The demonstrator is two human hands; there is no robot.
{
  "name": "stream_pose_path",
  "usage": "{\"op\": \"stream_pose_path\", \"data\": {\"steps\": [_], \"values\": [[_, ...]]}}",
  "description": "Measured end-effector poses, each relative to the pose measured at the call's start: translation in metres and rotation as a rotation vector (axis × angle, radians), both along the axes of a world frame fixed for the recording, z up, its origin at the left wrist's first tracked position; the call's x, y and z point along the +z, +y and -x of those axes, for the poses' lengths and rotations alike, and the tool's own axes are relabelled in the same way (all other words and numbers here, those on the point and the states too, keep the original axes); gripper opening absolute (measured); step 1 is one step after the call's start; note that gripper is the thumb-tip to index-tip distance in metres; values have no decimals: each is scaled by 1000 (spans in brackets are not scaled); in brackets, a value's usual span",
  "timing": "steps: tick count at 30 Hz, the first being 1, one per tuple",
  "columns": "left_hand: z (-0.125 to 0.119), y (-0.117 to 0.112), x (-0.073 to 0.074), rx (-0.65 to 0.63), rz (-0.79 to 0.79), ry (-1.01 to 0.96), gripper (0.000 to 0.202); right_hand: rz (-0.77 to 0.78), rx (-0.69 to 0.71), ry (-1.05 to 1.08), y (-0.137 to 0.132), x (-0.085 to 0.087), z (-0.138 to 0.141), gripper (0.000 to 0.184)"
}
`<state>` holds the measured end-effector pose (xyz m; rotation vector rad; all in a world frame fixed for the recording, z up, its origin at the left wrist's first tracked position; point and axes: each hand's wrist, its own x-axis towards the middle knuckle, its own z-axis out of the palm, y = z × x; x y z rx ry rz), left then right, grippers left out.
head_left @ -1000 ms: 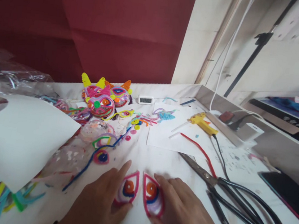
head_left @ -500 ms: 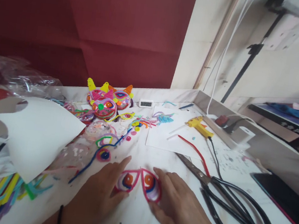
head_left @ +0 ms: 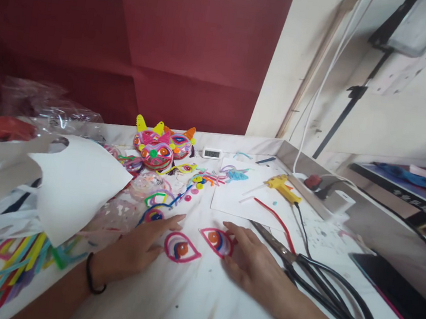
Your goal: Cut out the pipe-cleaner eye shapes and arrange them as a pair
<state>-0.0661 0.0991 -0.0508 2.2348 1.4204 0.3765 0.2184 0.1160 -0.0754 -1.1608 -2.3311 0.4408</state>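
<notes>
Two eye shapes made of pink-edged pipe cleaners lie flat on the white table, each with an orange and blue middle. Their pointed ends face each other. Beside the left eye shape [head_left: 182,248] is my left hand [head_left: 142,244], its thumb and index finger spread and holding nothing. My right hand [head_left: 251,255] has its thumb and fingers around the outer end of the right eye shape [head_left: 218,241]. A round pipe-cleaner piece [head_left: 153,215] shows partly behind my left fingers. Large black-handled scissors [head_left: 301,263] lie to the right of my right hand.
Finished colourful pipe-cleaner masks [head_left: 159,154] stand at the back by a small digital clock [head_left: 212,153]. A yellow glue gun [head_left: 284,188] lies on white paper [head_left: 227,202]. Cut strips [head_left: 21,265] and plastic clutter fill the left; a phone [head_left: 394,295] lies right.
The eye shapes have turned from upright tips to tips facing inward and lie farther apart. My left hand has let go of its shape and drawn slightly left. The view has shifted a little.
</notes>
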Motion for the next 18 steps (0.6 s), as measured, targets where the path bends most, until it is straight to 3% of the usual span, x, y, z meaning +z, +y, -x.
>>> {"op": "stream_pose_path", "data": {"steps": [5, 10, 18], "values": [[-13, -4, -7, 25, -59, 2, 72, 13, 30, -38, 11, 4, 6, 59], [-17, -2, -13, 31, -31, -2, 72, 32, 139, -112, 27, 19, 10, 59], [-6, 3, -1, -1, 41, 0, 67, 47, 352, -163, 43, 27, 10, 64]]}}
